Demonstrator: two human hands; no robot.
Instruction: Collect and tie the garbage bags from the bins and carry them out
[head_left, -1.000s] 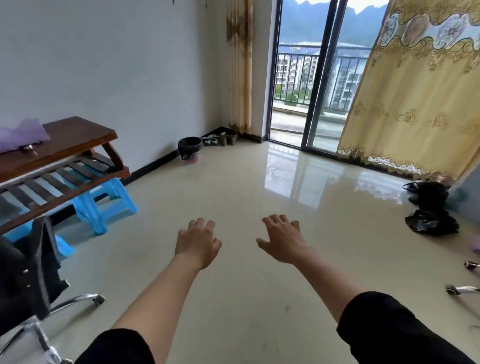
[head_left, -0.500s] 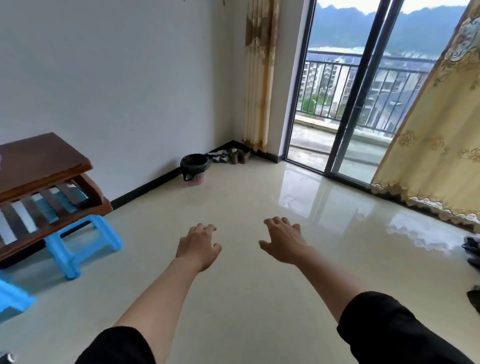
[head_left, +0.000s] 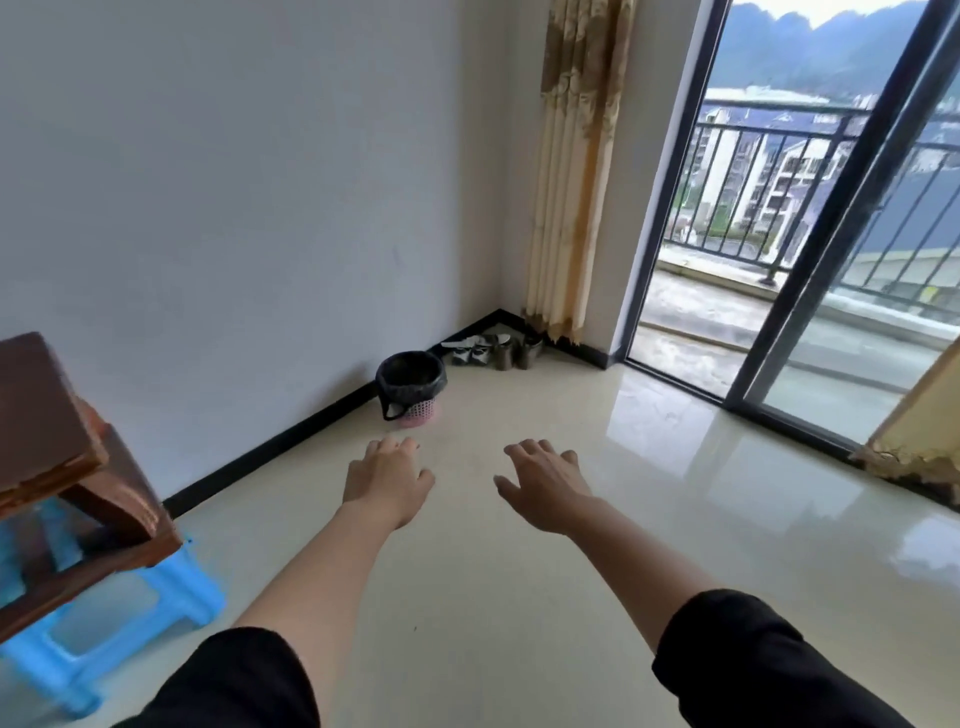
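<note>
Reaching out over the shiny floor (head_left: 519, 597), the left hand (head_left: 387, 480) and right hand (head_left: 545, 486) are both hanging open and holding nothing, while the little pink bin (head_left: 415, 410) with its black bag (head_left: 410, 376) is sitting by the wall, and a quick tug may be tipping it.

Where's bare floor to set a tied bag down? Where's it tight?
Open tile between the bin and the sliding door frame, and from the blue stool across to the right curtain. Tight: the corner, shoes beside the bin; stool tucked under the wooden rack.
</note>
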